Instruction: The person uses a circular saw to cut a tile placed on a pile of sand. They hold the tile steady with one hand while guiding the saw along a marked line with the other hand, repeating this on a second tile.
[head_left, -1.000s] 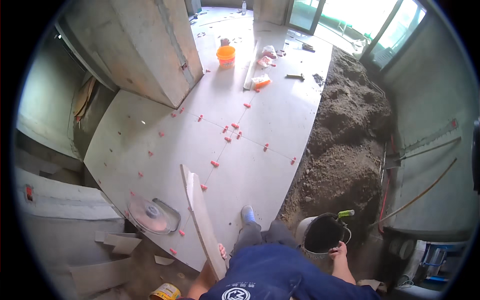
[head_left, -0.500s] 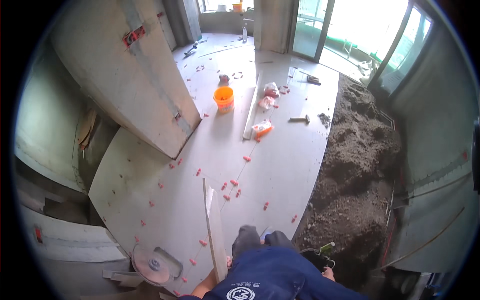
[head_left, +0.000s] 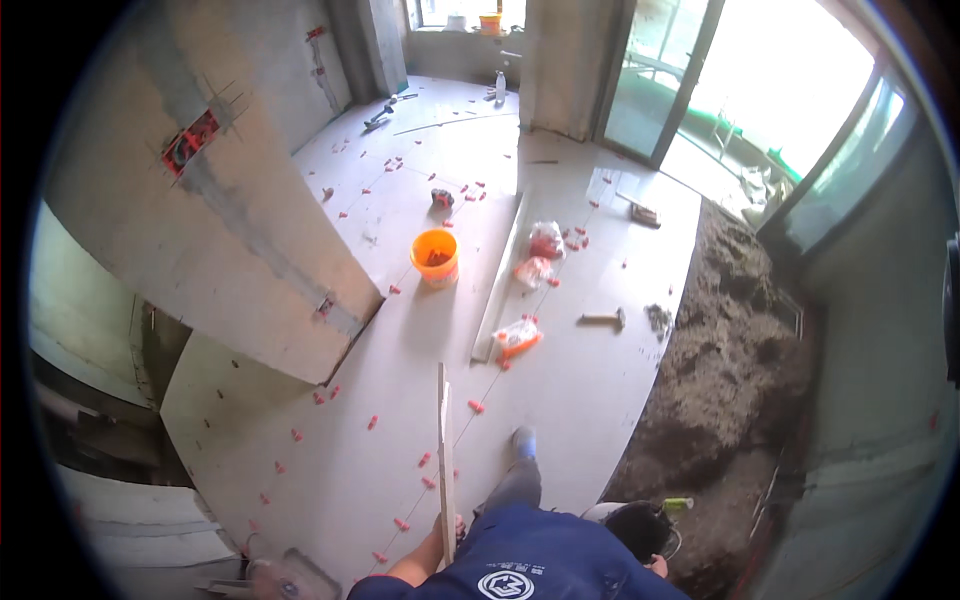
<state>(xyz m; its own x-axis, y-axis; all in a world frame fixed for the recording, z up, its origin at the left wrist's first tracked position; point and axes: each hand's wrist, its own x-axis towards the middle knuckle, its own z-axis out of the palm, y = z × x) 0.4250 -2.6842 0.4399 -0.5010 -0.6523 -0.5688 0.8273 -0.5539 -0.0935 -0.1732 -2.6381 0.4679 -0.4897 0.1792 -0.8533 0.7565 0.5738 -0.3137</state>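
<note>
My left hand [head_left: 457, 528] is closed round a long, narrow pale strip [head_left: 445, 450], which stands nearly upright beside my left side; its material I cannot tell. At my right side, my right hand [head_left: 658, 566] is closed at the edge of a black bucket [head_left: 638, 528], partly hidden by my body, and seems to grip its handle. A green-yellow object [head_left: 678, 503] sticks out by the bucket's rim. Ahead, one of my feet [head_left: 524, 443] steps on the pale floor tiles [head_left: 400, 340].
Small red clips dot the tile joints. An orange bucket [head_left: 435, 258], plastic bags [head_left: 534, 270], a long straight bar [head_left: 500, 285] and a hammer [head_left: 603, 319] lie ahead. Loose grey mortar [head_left: 725, 350] covers the right side. A wall corner [head_left: 325, 380] juts in from the left.
I have moved forward over the tiles, so the orange bucket and bags appear nearer. The strip and the black bucket came along with my hands. One foot now shows stepping ahead.
</note>
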